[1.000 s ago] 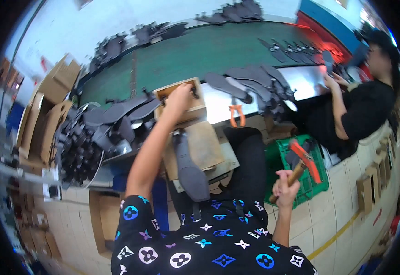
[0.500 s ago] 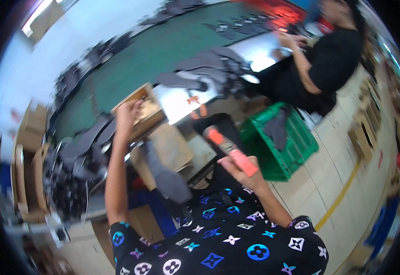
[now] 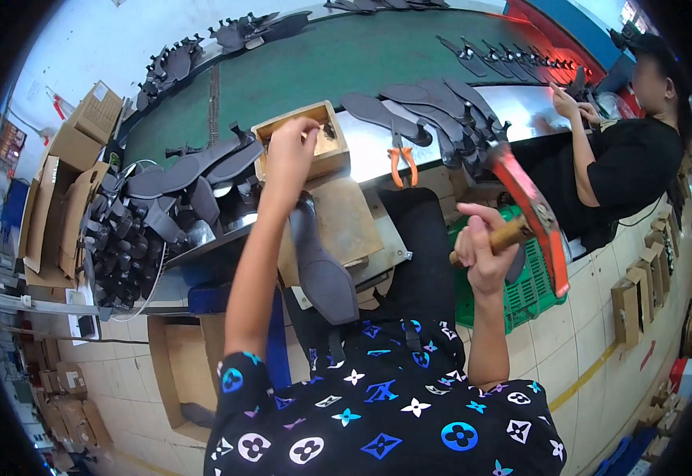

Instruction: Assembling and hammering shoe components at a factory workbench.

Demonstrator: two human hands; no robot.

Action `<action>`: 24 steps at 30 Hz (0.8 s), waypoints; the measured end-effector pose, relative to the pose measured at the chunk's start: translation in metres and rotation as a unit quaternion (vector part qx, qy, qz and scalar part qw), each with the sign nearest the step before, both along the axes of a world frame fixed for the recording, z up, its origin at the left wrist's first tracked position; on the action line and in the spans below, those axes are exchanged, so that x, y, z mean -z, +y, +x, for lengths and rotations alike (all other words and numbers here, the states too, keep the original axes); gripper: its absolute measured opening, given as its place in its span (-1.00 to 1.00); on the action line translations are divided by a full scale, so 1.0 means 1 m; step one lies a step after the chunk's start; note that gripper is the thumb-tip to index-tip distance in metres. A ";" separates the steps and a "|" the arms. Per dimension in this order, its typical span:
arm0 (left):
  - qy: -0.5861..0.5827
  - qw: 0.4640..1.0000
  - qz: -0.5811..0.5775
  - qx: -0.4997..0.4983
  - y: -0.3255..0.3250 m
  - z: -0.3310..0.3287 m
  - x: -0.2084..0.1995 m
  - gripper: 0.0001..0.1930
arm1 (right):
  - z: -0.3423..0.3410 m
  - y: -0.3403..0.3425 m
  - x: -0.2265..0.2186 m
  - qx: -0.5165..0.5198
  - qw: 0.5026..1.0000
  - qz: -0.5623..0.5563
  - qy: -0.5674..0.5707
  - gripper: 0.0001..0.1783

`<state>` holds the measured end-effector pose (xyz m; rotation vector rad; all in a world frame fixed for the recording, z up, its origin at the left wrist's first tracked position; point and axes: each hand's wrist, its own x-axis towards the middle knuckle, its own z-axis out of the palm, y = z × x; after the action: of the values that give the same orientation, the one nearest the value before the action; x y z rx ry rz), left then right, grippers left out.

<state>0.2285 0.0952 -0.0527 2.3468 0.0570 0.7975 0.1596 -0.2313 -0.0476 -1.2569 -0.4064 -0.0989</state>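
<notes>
head view: left hand [image 3: 292, 151] reaches into wooden box [image 3: 302, 143], right hand [image 3: 481, 250] raises hammer [image 3: 532, 214].

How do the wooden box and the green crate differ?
The wooden box is small, solid-walled and sits up on the bench, where the left hand reaches into it. The green crate is larger, with slotted plastic walls, and stands on the floor beside the right hand. Both are open-topped.

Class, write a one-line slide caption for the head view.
Left hand reaches into a wooden box while the right hand raises a hammer.
</notes>
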 end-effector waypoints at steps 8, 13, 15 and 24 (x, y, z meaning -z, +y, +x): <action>0.212 0.955 0.205 0.041 0.036 0.087 0.037 -0.77 | -0.028 -0.065 0.031 0.061 0.997 0.030 0.027 -0.77; 0.185 0.943 0.275 0.010 0.037 0.093 0.049 -0.85 | -0.031 -0.079 0.048 0.056 0.997 0.018 0.043 -0.75; 0.152 0.951 0.268 0.021 0.043 0.093 0.052 -0.86 | -0.032 -0.076 0.050 0.063 0.997 0.005 0.050 -0.75; 0.083 0.986 -0.126 0.074 0.020 0.010 -0.006 -0.79 | -0.026 -0.050 0.039 0.018 0.997 -0.062 0.030 -0.74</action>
<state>0.2387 0.1155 -0.0469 2.1432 0.0517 0.4910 0.1334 -0.2812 -0.0866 -1.3861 -0.3415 -0.0682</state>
